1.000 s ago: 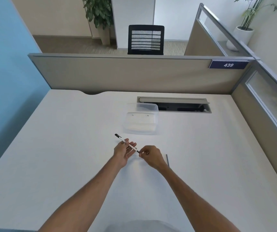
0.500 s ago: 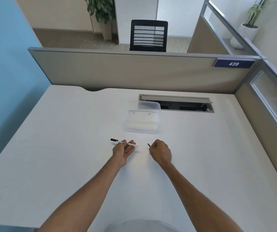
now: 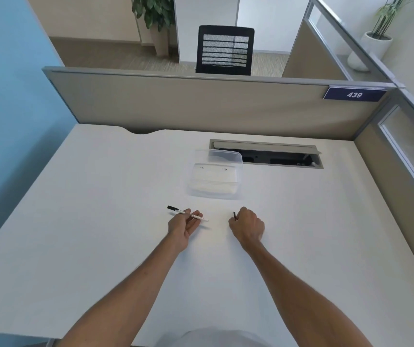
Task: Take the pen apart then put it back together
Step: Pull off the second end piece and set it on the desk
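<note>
A thin white pen barrel (image 3: 188, 214) with a black end cap pointing left lies across the fingers of my left hand (image 3: 183, 226), which is palm-up and pinches it just above the white desk (image 3: 100, 221). My right hand (image 3: 247, 227) is closed in a fist a hand's width to the right. A small black pen piece (image 3: 234, 215) sticks out of the top of that fist, between thumb and forefinger. The two pen parts are apart, not touching.
A clear plastic box (image 3: 216, 175) stands on the desk just beyond my hands. Behind it is an open cable slot (image 3: 266, 155) in the desk. Beige partitions (image 3: 200, 103) close the back and right sides; a blue wall is at the left.
One second ago both hands met at the pen's right end. My right hand has since pulled the black piece out to the right; the barrel now lies nearly level in my left hand.
</note>
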{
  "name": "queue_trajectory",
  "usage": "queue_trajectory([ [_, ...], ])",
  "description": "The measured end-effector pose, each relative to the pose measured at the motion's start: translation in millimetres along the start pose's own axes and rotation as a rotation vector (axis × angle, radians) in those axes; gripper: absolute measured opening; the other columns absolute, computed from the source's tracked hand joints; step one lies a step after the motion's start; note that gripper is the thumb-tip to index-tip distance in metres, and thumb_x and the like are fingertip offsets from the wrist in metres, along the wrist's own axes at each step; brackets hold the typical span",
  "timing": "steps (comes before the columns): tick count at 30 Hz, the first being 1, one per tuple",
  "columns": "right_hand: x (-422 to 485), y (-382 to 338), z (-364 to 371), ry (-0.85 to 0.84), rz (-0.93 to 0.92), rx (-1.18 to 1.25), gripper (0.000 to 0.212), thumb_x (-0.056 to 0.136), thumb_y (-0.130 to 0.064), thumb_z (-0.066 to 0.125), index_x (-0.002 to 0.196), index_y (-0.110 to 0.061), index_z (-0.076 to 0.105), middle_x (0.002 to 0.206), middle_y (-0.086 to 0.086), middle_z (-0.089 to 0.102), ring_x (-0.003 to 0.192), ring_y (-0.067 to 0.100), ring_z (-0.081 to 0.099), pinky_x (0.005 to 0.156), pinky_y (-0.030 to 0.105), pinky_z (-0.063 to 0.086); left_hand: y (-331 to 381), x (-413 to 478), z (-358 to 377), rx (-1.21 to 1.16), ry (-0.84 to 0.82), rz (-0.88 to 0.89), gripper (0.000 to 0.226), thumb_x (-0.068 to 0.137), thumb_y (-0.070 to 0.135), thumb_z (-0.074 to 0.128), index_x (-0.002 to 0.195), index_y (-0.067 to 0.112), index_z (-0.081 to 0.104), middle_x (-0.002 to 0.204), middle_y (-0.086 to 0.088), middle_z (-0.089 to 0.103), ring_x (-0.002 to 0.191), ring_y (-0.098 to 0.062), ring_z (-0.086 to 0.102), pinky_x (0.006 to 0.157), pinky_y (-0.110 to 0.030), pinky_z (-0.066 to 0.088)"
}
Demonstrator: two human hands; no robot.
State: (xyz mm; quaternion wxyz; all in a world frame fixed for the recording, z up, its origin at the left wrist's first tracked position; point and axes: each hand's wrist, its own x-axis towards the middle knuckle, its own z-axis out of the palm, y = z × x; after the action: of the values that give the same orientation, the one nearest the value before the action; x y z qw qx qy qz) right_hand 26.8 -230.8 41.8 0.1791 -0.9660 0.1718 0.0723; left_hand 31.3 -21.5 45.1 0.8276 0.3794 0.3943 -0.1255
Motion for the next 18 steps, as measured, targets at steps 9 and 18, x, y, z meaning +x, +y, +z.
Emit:
queue_trajectory([
  [9, -14, 4, -6, 0.166, -0.051, 0.109, 0.022, 0.101, -0.03, 0.057, 0.086, -0.014, 0.062, 0.088, -0.003, 0.068, 0.071, 0.031, 0.066, 0.066, 0.037, 0.049, -4, -1, -13, 0.41, -0.017, 0.541, 0.007, 0.109, 0.009, 0.06, 0.111, 0.009, 0.067, 0.112, -0.021, 0.082, 0.102, -0.031, 0.082, 0.088, -0.038, 0.067],
  [18, -39, -3, -8, 0.147, -0.098, 0.121, 0.023, 0.095, -0.016, 0.05, 0.074, -0.019, 0.043, 0.07, -0.005, 0.048, 0.056, 0.023, 0.045, 0.05, 0.031, 0.025, -16, -27, -26, 0.755, -0.115, 0.806, 0.008, 0.111, 0.013, 0.059, 0.104, 0.016, 0.062, 0.107, 0.011, 0.08, 0.108, -0.011, 0.081, 0.098, -0.054, 0.065],
])
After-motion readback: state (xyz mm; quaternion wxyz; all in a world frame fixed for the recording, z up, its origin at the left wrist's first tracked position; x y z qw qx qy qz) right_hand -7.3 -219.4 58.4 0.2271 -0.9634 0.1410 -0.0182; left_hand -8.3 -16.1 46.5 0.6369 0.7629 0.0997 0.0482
